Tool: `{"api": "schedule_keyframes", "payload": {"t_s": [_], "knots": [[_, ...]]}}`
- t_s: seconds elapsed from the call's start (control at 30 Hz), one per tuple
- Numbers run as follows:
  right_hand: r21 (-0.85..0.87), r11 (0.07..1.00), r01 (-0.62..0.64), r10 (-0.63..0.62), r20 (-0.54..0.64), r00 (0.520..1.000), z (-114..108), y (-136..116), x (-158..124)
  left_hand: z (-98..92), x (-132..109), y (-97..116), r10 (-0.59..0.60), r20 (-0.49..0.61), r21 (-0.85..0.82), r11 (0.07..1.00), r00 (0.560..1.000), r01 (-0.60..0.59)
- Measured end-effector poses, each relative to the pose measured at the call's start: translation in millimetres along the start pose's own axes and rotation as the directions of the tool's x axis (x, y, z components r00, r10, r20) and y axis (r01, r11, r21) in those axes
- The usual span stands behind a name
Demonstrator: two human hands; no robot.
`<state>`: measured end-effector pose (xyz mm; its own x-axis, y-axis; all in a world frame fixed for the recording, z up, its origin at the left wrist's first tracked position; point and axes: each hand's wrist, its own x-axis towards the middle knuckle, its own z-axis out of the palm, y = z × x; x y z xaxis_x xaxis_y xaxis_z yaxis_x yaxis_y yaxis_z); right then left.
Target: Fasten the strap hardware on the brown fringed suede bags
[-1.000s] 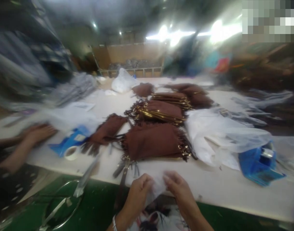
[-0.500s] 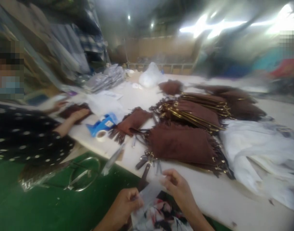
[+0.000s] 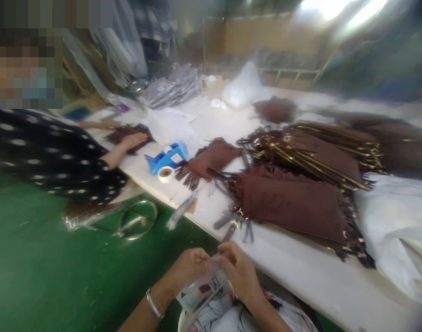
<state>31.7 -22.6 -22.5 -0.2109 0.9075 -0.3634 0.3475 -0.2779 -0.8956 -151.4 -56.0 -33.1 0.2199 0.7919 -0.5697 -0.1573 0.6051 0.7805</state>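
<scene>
My left hand (image 3: 193, 265), with a silver bracelet at the wrist, and my right hand (image 3: 236, 267) are close together above my lap. Both have their fingers closed on a clear plastic piece (image 3: 197, 293). Just beyond my right hand, a dark strap with a gold ring (image 3: 234, 226) reaches the table edge. It hangs from a fringed brown bag (image 3: 290, 198) lying on the white table (image 3: 300, 272). A smaller brown bag (image 3: 214, 159) lies to its left.
Brown bags with gold zips (image 3: 311, 152) are stacked behind; white cloth (image 3: 397, 221) lies at right. A blue tape dispenser (image 3: 167, 157) and tape roll (image 3: 165, 174) sit left. A person in a dotted sleeve (image 3: 51, 157) touches a brown item (image 3: 141, 138). A wheeled metal stool base (image 3: 138, 220) stands below.
My hands have drawn closer together with the plastic, and my left wrist's bracelet now shows. The view has shifted, so the table and bags appear farther right.
</scene>
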Motion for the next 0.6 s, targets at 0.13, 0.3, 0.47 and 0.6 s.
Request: {"api": "schedule_keyframes", "payload": {"t_s": [0.13,0.3,0.47,0.6], "knots": [[0.127,0.976,-0.176,0.172,0.038,0.984,-3,32,3,-17.3,6,-16,0.065,-0.159,0.157,0.987,0.985,-0.04],[0.301,0.878,-0.371,0.356,0.104,0.929,10,56,10,-41.6,-13,-18,0.099,-0.235,0.282,0.959,0.967,-0.03],[0.386,0.848,-0.363,0.332,0.149,0.932,27,38,23,-45.4,-28,-16,0.136,-0.269,0.371,0.928,0.953,-0.027],[0.453,0.826,-0.335,0.302,0.146,0.942,29,27,23,-42.6,-32,-17,0.143,-0.264,0.39,0.92,0.954,-0.03]]}}
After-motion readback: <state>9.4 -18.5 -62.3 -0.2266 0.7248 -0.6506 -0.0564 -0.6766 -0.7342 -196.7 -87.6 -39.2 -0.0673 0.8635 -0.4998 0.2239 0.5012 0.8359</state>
